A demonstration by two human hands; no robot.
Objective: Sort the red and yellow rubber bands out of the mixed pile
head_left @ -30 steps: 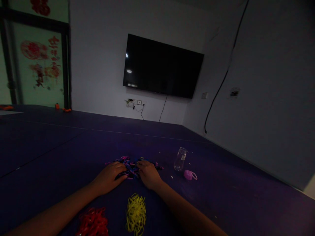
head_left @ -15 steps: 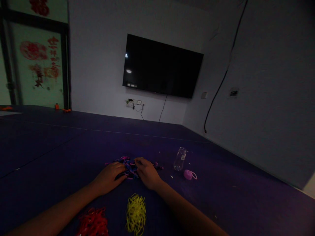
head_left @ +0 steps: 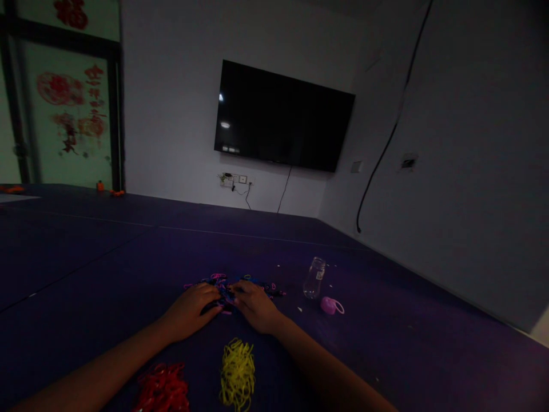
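A loose pile of mixed rubber bands (head_left: 226, 293), mostly dark blue with some pink ones, lies on the purple surface. My left hand (head_left: 195, 307) rests at its left side, fingers over the bands and thumb held apart. From the right, my right hand (head_left: 255, 306) reaches into the middle of the pile with its fingers stretched out, the tips partly lost among the bands. Nearer to me are a heap of yellow rubber bands (head_left: 237, 375) between my forearms and a heap of red rubber bands (head_left: 163, 389) beside my left forearm.
An uncapped clear bottle (head_left: 314, 279) stands to the right, with a pink lid with a loop (head_left: 329, 305) beside it. White scraps lie around them. Small orange objects (head_left: 116, 193) sit at the far left edge. A television (head_left: 283, 117) hangs on the wall.
My right hand drew its fingers in, lifting slightly, then moved left and down into the middle of the pile. My left hand has stayed in place.
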